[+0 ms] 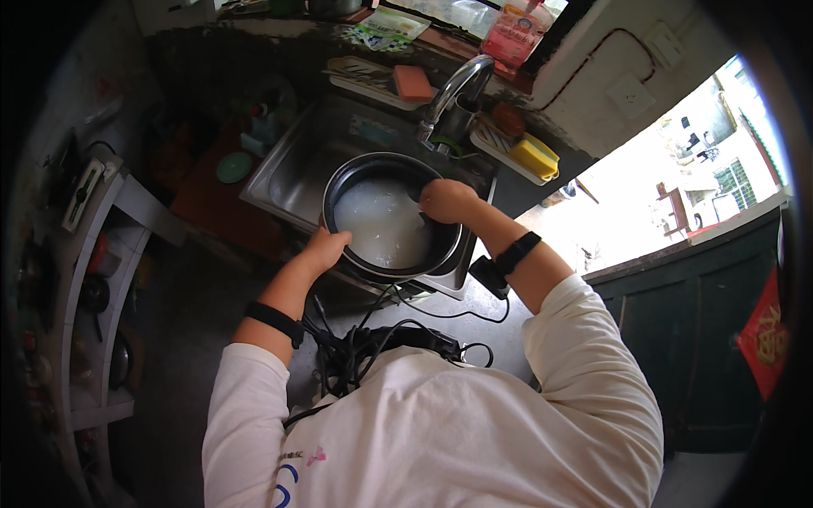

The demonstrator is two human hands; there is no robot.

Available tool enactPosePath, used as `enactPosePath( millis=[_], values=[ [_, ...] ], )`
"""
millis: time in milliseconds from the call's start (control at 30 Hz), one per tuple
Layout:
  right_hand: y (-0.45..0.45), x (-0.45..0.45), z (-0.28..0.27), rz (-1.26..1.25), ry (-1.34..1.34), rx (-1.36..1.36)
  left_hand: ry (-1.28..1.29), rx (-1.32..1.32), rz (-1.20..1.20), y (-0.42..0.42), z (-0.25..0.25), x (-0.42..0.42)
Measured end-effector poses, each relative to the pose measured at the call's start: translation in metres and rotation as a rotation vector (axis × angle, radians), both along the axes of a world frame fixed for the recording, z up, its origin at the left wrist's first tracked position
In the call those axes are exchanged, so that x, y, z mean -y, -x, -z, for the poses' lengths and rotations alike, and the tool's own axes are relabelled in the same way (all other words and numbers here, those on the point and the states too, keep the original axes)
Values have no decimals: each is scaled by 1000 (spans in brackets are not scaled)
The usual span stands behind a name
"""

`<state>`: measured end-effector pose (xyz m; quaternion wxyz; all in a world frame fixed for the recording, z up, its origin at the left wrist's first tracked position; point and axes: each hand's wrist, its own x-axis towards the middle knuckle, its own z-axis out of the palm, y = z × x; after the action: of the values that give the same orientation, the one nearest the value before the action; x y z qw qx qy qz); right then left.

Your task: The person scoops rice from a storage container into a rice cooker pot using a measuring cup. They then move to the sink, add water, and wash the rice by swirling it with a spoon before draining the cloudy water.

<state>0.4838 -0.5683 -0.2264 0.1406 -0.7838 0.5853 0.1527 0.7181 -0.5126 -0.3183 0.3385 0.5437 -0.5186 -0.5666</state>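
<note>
A round dark-walled pot [392, 270] with cloudy whitish water in it is over the front right of the stainless steel sink [282, 166]. My left hand [327, 248] grips the pot's near left rim, thumb over the edge. At the right side, inside the rim, is my right hand [448, 200], its fingers bent down toward the water. Something small and pale shows at its fingertips; what it is, or whether the hand holds it, I cannot tell. Behind the pot a chrome faucet [458, 79] curves over the sink, and no stream of water is visible from it.
A tray with a yellow sponge [535, 156] stands right of the faucet, a pink block [413, 83] lies on a tray behind the sink. A pink liquid bottle [516, 37] stands by the window. Black cables [356, 355] hang at my waist. Shelves [101, 406] are at left, a green door [686, 355] at right.
</note>
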Motion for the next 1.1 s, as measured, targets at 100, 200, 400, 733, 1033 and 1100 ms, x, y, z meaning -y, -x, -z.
enactPosePath(
  millis=[100, 200, 400, 733, 1033, 1100],
  values=[
    [-19, 3, 14, -10, -14, 132, 13, -20, -14, 1, -4, -3],
    [-35, -5, 17, -21, -83, 238, -45, 13, -4, 1, -12, -2],
    [-32, -16, 25, -190, -187, 463, -2, -11, 6, -2, 8, 5],
    [14, -23, -27, -301, -508, 489, -36, 45, 27, -1, 11, 7],
    [-2, -45, -48, -527, -328, 201, -73, 62, -11, -3, 14, 7],
    [-15, -48, -27, -517, -224, 174, -127, 78, 23, -4, 13, 9]
  ],
)
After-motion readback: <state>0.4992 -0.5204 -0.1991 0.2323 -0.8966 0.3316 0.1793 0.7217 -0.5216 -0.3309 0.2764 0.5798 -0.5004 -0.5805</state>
